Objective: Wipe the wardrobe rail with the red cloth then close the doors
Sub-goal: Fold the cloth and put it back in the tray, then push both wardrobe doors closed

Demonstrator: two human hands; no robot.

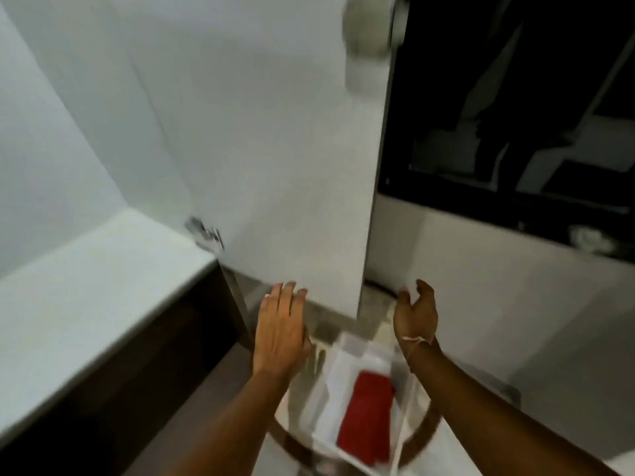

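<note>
A white wardrobe door (275, 149) stands open in front of me, with its hinge (204, 233) at the lower left. My left hand (280, 328) is flat with fingers apart, its fingertips at the door's bottom edge. My right hand (415, 312) hovers open to the right of the door, holding nothing. The red cloth (366, 417) lies folded below my hands on a white bag or sheet (335, 383) on a round surface. The rail is out of sight.
A white shelf top (86, 297) with a dark front lies at left. A dark window (515, 97) with reflections fills the upper right above a pale wall (498, 304). A round blurred object (372, 25) shows at the top edge.
</note>
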